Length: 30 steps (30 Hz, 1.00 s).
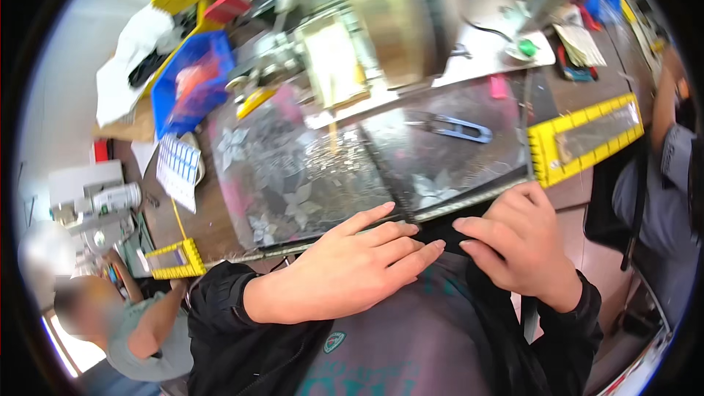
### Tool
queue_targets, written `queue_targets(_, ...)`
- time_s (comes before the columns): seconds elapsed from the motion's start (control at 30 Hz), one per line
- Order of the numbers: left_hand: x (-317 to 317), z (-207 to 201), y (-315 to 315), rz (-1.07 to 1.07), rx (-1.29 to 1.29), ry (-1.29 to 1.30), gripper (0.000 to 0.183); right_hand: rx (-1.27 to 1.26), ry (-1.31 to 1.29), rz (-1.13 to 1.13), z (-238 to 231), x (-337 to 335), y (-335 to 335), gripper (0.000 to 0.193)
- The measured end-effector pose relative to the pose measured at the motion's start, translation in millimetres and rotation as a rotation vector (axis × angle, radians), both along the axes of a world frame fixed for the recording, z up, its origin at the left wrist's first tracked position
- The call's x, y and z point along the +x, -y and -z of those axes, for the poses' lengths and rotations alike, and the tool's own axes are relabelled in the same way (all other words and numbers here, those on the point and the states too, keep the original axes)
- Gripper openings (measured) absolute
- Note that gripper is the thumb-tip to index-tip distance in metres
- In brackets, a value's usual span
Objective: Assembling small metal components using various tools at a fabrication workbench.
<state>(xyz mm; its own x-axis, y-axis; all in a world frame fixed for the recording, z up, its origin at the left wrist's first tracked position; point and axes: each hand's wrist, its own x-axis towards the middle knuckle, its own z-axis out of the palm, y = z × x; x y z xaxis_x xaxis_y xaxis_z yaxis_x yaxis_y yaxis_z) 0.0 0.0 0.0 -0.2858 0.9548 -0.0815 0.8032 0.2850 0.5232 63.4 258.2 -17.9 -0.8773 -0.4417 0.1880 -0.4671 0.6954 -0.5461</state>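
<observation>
My left hand is held palm down in front of the table's near edge, its fingers stretched out and nothing in them. Close by on the right, my right hand has loosely bent fingers, with thumb and forefinger apart and nothing visible between them. Its knuckles are near the table edge. Beyond both hands a clear plastic mat with a flower pattern covers the tabletop. Small shiny gold-coloured bits lie scattered on it. A slim tool with a blue loop handle, possibly thread snips, rests farther right.
A machine with a blurred, rounded housing stands at the back centre. A blue bin is at the back left. Yellow-framed holders sit at the right and left edges. Other people sit on both sides.
</observation>
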Motion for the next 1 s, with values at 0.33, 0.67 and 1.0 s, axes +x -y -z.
queue_targets(0.33, 10.3, 30.2, 105.9, -0.430, 0.140, 0.064, 0.027, 0.278, -0.124, -0.149, 23.2, -49.2, 111.7, 0.047)
queue_targets(0.67, -19.0, 47.9, 108.2, -0.557, 0.249, -0.109, 0.018, 0.384, -0.115, -0.123, 32.7, -53.5, 131.4, 0.054)
queue_targets(1.0, -38.3, 56.6, 79.8, -0.612, 0.144, -0.325, 0.020, 0.397, -0.144, -0.133, 33.3, -53.0, 130.5, 0.048)
